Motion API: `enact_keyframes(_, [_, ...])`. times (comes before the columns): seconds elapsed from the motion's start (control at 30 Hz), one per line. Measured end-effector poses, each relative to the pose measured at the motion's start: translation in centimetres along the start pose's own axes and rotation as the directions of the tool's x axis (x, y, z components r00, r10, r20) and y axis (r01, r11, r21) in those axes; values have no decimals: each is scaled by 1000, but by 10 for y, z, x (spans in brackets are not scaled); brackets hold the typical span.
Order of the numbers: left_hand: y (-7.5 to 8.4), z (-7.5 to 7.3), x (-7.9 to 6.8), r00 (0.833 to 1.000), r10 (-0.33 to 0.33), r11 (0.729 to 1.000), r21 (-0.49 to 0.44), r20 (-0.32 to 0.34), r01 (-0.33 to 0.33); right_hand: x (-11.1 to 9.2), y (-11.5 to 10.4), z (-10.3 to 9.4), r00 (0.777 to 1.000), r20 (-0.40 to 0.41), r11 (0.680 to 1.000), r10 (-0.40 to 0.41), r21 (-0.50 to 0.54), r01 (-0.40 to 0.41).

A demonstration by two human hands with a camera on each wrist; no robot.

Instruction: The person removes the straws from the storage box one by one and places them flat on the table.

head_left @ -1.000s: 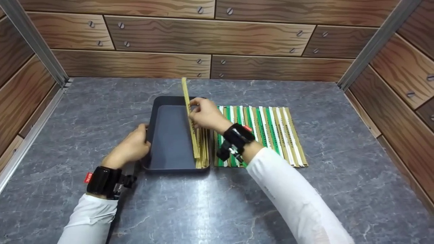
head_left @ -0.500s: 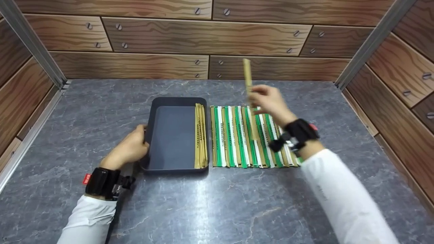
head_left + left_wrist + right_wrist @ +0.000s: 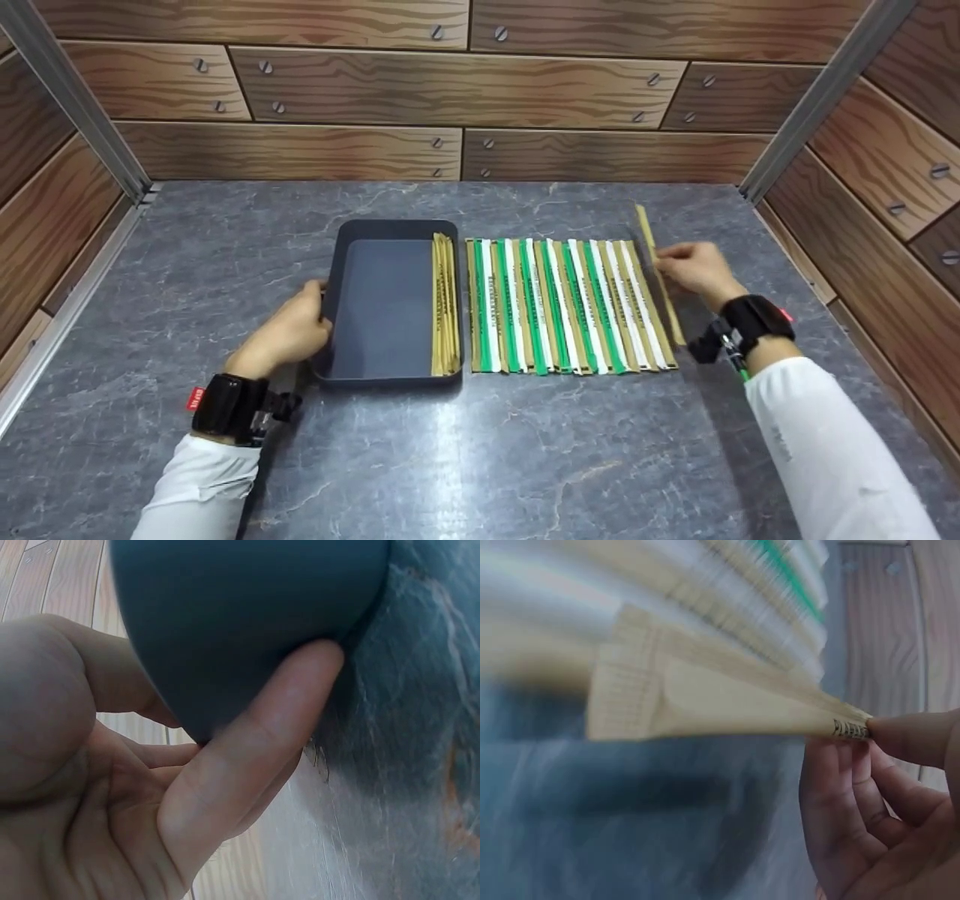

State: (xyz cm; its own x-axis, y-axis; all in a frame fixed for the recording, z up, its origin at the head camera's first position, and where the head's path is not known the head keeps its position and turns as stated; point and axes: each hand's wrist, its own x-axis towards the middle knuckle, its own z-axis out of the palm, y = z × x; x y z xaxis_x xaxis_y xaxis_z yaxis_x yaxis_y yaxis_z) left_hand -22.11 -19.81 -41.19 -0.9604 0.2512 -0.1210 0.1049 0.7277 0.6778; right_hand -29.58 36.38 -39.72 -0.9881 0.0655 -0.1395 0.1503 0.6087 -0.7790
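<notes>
My right hand (image 3: 697, 268) pinches a slim tan paper packet (image 3: 666, 301) between thumb and fingertips, tilted just beyond the right end of a packet row. In the right wrist view, the tan packet's crimped end (image 3: 622, 694) points away from the fingers and dark print shows near the thumb. The row of narrow green, white and tan packets (image 3: 571, 307) lies side by side on the table. To its left sits a dark grey tray (image 3: 382, 307), with several tan packets (image 3: 444, 307) along its right wall. My left hand (image 3: 289, 330) grips the tray's left side, fingers against its wall (image 3: 232, 622).
A grey marbled tabletop (image 3: 525, 457) extends around the tray and packets. Wood-patterned panels (image 3: 360, 90) close off the back and both sides, with metal posts (image 3: 787, 97) at the corners.
My right hand has carried the tan packet from over the tray, rightward across the row, then lower beside the row's right end. My left hand has stayed at the tray.
</notes>
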Motion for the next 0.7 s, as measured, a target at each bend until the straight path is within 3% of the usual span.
enact_keyframes(0.17, [0,1,1,999,35,999,42,-26,-34,-3,21,-5,994,57,996,94,-10,-94])
enact_keyframes(0.7, [1,0,-2,1000,20,999,40,-24,-19,-10,23,7,999,27,986,35,-165,-30])
